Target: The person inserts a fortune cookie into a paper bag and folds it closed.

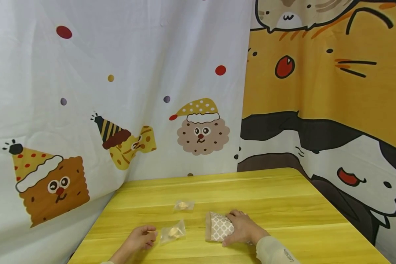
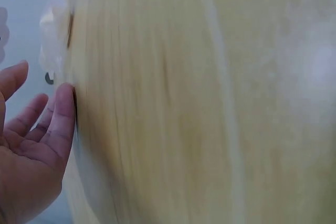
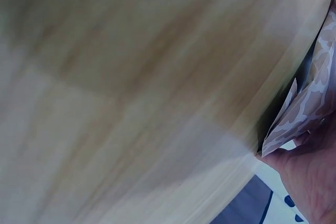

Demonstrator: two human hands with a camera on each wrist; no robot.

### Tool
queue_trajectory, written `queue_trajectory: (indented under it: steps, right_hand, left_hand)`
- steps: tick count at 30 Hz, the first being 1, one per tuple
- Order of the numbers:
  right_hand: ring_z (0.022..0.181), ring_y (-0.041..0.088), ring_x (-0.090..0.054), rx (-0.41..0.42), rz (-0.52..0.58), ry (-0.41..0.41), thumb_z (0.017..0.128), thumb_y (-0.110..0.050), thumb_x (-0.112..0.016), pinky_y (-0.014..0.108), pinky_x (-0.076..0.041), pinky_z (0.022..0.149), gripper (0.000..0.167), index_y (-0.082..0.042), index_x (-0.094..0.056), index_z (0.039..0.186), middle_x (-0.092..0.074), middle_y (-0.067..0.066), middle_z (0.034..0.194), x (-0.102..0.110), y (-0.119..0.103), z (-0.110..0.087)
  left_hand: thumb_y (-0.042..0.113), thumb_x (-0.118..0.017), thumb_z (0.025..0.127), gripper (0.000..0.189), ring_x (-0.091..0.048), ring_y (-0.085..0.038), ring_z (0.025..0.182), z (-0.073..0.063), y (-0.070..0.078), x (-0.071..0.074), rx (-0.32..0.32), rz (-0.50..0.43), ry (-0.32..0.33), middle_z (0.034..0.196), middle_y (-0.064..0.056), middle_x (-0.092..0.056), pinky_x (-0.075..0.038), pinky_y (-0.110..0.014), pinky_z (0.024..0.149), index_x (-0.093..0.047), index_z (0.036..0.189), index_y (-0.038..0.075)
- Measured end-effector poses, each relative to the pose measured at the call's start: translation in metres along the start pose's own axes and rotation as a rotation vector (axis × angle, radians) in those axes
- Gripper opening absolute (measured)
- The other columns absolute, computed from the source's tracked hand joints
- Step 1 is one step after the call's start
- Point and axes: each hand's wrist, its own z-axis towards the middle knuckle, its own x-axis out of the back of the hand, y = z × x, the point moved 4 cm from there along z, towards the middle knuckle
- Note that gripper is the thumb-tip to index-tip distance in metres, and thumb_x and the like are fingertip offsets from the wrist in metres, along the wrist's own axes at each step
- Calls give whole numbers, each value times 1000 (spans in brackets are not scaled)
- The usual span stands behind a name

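Observation:
A tan paper bag (image 1: 220,227) with a white lattice pattern lies on the table, its plain tan edge toward the left. My right hand (image 1: 242,228) grips it across the right part, thumb at the near edge and fingers at the far edge. In the right wrist view the patterned paper (image 3: 307,103) bulges beside the thumb. My left hand (image 1: 140,238), fingers loosely bent and holding nothing, is beside a small clear packet (image 1: 173,232) with a pale yellow piece inside. In the left wrist view that hand (image 2: 39,140) hovers low by the tabletop, fingers apart from the packet.
A second clear packet (image 1: 183,205) with a similar pale piece lies farther back on the yellow wood-grain table (image 1: 267,194). Behind the table hangs a white cloth (image 1: 135,55) with cartoon biscuits, and an orange cartoon cloth (image 1: 316,91) hangs on the right.

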Motion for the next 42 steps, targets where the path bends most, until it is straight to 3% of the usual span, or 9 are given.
queue_trajectory:
  steps: [7,20,27,34,42]
  right_hand:
    - [129,45,-41,-1,-8,3,63,-67,-82,65,-35,103,111,3,-48,142,-46,19,140,1,0,-1]
    - [129,44,-40,-7,-9,-1,63,-68,-81,65,-35,103,111,1,-47,143,-46,17,140,-1,1,2]
    - [130,45,-40,-7,-16,2,63,-69,-80,65,-32,105,111,0,-47,144,-46,17,140,-1,2,2]
    - [130,46,-39,-9,-15,5,63,-69,-81,66,-32,105,111,1,-47,143,-45,18,141,-1,1,2]
    - [130,45,-40,-5,-20,5,64,-69,-81,65,-32,105,111,2,-48,143,-46,19,140,-2,2,1]
  left_hand:
    - [15,-63,97,56,-68,-26,76,0,3,-8,42,-24,49,93,-17,-63,-60,-40,69,-41,131,-24]
    - [-5,-65,89,56,-67,-22,78,13,-1,-19,-31,-65,41,95,-14,-66,-59,-37,71,-36,133,-26]
    - [-1,-64,90,53,-63,-18,69,15,2,-24,1,-86,79,85,-11,-66,-53,-29,62,-40,131,-24]
    - [-3,-64,90,55,-65,-20,79,17,7,-32,25,-182,66,93,-14,-59,-59,-37,77,-38,134,-23]
    - [-8,-66,89,50,-62,-19,82,22,13,-38,24,-228,101,98,-14,-55,-58,-34,78,-44,133,-20]
